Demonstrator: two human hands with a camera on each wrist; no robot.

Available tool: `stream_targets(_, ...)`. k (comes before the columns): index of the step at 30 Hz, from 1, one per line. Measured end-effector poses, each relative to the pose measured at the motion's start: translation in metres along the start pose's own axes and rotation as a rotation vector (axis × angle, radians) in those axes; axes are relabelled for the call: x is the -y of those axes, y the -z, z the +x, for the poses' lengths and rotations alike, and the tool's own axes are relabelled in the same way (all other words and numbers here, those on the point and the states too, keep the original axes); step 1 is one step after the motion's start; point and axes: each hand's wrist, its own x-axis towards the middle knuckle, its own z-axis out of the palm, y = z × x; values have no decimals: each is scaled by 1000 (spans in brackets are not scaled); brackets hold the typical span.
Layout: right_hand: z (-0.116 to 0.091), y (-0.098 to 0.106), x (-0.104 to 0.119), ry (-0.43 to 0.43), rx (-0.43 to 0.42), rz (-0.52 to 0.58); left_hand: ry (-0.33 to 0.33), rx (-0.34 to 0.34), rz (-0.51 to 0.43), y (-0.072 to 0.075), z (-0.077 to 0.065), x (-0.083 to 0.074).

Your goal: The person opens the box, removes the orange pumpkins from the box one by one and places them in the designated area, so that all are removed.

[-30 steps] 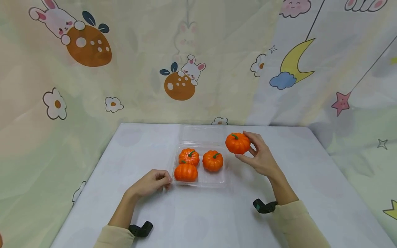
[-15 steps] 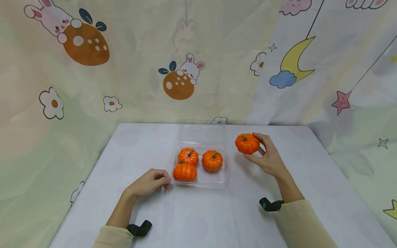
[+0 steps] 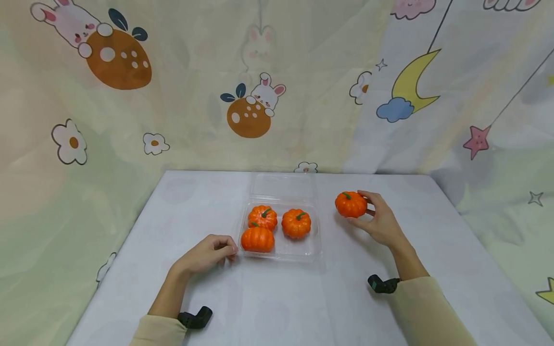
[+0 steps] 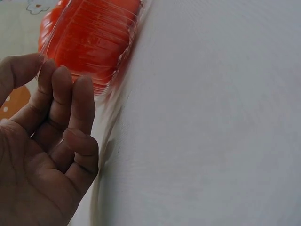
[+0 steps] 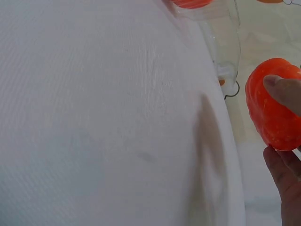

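Observation:
My right hand [image 3: 383, 223] grips a small orange toy pumpkin [image 3: 350, 204] between thumb and fingers, right of a clear plastic clamshell box [image 3: 298, 250]. In the right wrist view this pumpkin [image 5: 273, 120] is held above the table, its shadow falling on the cloth. Inside the box sit three more pumpkins: one at back left [image 3: 262, 217], one at front left [image 3: 258, 239], one on the right [image 3: 296, 224]. At the box's front left corner is my left hand [image 3: 208, 254]. The left wrist view shows that hand [image 4: 47, 146] pinching the box's rim with thumb and fingertips.
The box's clear lid [image 3: 283, 186] lies folded back behind it. A white cloth covers the table [image 3: 281, 302]. A printed curtain [image 3: 303, 96] hangs just behind the table's far edge and along its sides.
My right hand has moved to the right with the pumpkin, away from the box, and is slightly lower now. My left hand stays at the box's corner.

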Motion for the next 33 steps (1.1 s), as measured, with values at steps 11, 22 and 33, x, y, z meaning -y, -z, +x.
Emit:
stream_targets(11, 7, 1, -13, -83, 35, -10, -9, 9, 2, 4, -1, -1)
stream_targets(22, 14, -5, -21, -184, 36, -45, -5, 6, -30, 0, -1, 1)
stream_targets(33, 13, -8, -25, -240, 26, -52, -3, 5, -40, 1, -1, 0)
